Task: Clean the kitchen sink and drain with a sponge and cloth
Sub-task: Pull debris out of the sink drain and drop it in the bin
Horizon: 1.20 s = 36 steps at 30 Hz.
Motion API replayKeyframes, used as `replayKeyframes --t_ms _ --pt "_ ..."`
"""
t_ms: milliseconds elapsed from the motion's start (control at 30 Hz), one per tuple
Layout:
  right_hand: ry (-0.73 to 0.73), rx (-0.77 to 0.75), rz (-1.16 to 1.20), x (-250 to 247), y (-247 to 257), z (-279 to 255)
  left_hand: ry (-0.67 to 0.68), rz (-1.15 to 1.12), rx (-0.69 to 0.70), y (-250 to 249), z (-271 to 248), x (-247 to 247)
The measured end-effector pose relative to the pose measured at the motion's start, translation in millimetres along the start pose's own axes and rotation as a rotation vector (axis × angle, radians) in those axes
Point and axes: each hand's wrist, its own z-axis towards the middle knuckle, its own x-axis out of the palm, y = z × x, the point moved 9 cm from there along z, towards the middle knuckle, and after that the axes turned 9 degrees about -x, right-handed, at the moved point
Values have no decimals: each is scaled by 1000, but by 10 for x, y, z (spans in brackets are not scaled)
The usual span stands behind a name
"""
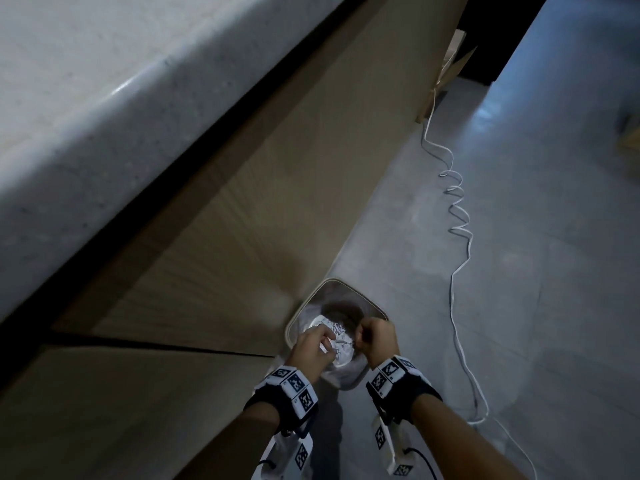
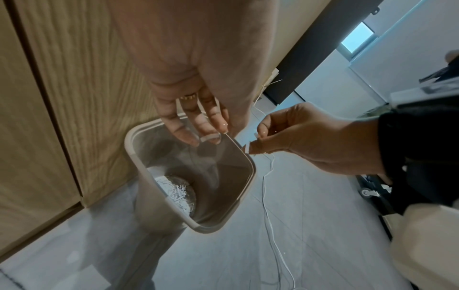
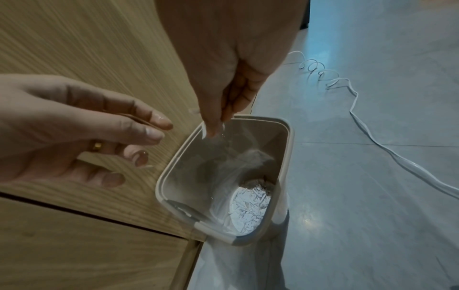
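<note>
No sink, sponge or cloth is in view. Both hands hover over a small white bin (image 1: 333,280) (image 2: 139,135) (image 3: 291,131) on the floor beside the cabinet. My left hand (image 1: 313,344) (image 2: 191,119) (image 3: 87,127) is spread with straight fingers, and a thin white strip (image 2: 210,137) clings across its fingertips. My right hand (image 1: 375,337) (image 2: 298,137) (image 3: 223,102) pinches small white scraps (image 2: 248,147) (image 3: 214,128) between thumb and fingertips above the bin's rim. Several white scraps (image 1: 334,336) (image 2: 177,193) (image 3: 250,202) lie at the bottom of the lined bin.
Wooden cabinet fronts (image 1: 225,237) (image 3: 74,39) rise to the left, under a pale countertop edge (image 1: 86,98). A white cable (image 1: 460,216) (image 3: 372,137) snakes over the grey tiled floor (image 1: 536,271) to the right. A cardboard box (image 1: 450,64) stands farther along the cabinet.
</note>
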Motion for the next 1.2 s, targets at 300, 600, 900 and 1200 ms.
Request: replayKeyframes --t_ms 300,600,900,1200 --pt "199 58 -136 153 -173 -15 -9 134 9 14 -55 -36" --pt "189 236 -164 -156 -14 -256 36 200 -60 -156 -218 -34" --pt "551 232 -296 -492 691 -1018 10 351 -94 -925 -1298 -456" --pt "637 99 -422 -1483 2289 -1526 82 176 -104 -2014 -2773 -1163"
